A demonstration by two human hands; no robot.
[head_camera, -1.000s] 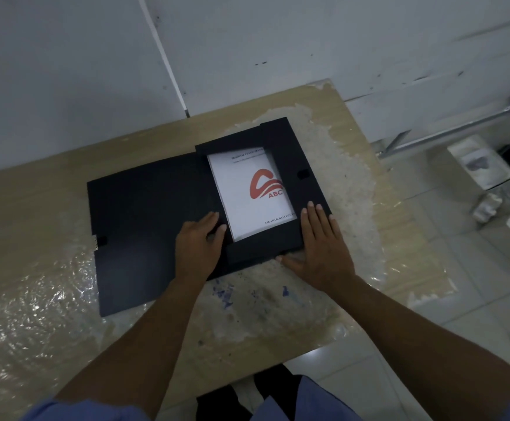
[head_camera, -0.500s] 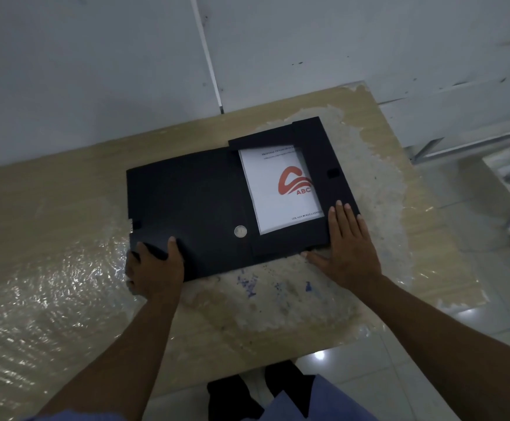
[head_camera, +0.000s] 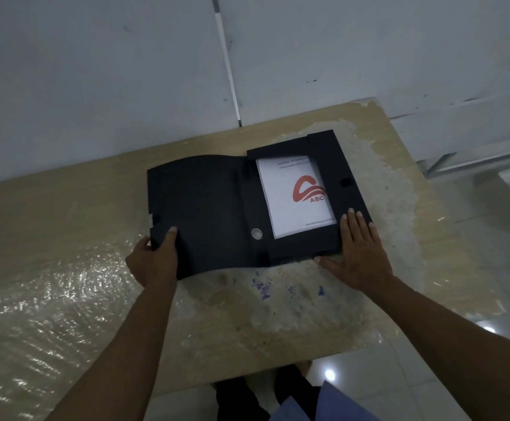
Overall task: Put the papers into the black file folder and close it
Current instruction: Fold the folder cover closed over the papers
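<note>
The black file folder (head_camera: 208,208) lies open on the table, with the white papers (head_camera: 293,196) bearing a red ABC logo inside its right half, framed by folded-in black flaps. My left hand (head_camera: 153,259) grips the near left corner of the folder's cover, which is lifted and bowed upward. My right hand (head_camera: 357,253) lies flat, fingers spread, on the folder's near right corner. A round silver snap (head_camera: 256,233) shows near the spine.
The wooden table (head_camera: 65,238) is covered in wrinkled glossy plastic film, with blue paint marks (head_camera: 262,287) near the front. A white wall stands close behind. Tiled floor and a metal rack (head_camera: 490,156) lie to the right.
My left hand moved from beside the papers to the cover's near left corner, gripped it and has lifted it off the table. My right hand stayed pressed on the right corner.
</note>
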